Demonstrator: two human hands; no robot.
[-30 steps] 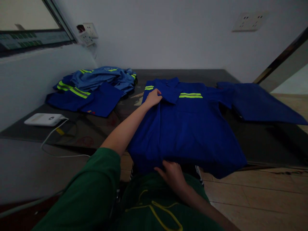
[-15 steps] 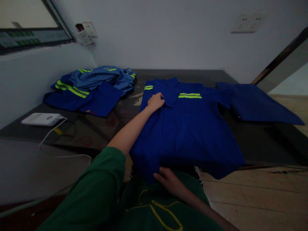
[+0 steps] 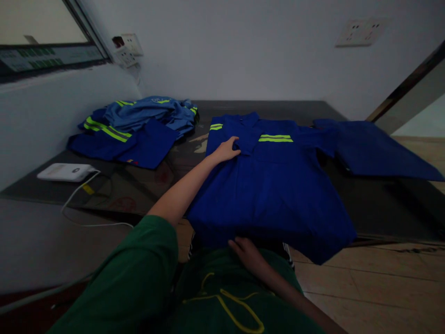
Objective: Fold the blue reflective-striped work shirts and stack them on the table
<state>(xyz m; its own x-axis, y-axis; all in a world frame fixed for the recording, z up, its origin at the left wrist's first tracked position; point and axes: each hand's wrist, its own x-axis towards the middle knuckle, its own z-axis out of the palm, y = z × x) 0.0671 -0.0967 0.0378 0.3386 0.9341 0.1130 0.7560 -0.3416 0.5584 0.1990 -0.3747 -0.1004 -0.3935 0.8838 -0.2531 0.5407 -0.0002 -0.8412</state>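
A dark blue short-sleeved work shirt (image 3: 274, 185) lies front up, its collar away from me and its hem hanging over the near table edge. Yellow-green reflective bands cross its chest. My left hand (image 3: 227, 150) rests on the front just below the collar, with thumb and forefinger apart. At the bottom of the front opening, my right hand (image 3: 246, 251) has its fingers closed on the hem; part of that grip is hidden by the cloth.
A heap of blue clothes (image 3: 139, 125) with reflective bands lies at left. Nearer stands a white power bank (image 3: 64, 172) with a white cable (image 3: 74, 190). Folded dark blue cloth (image 3: 382, 150) lies at right on the dark table (image 3: 278, 106). Sockets (image 3: 361, 33) are on the wall.
The front edge of the shirt lies flatter, and its hanging lower corner has come up. My right hand has moved slightly up and right. The fingers of my left hand have spread.
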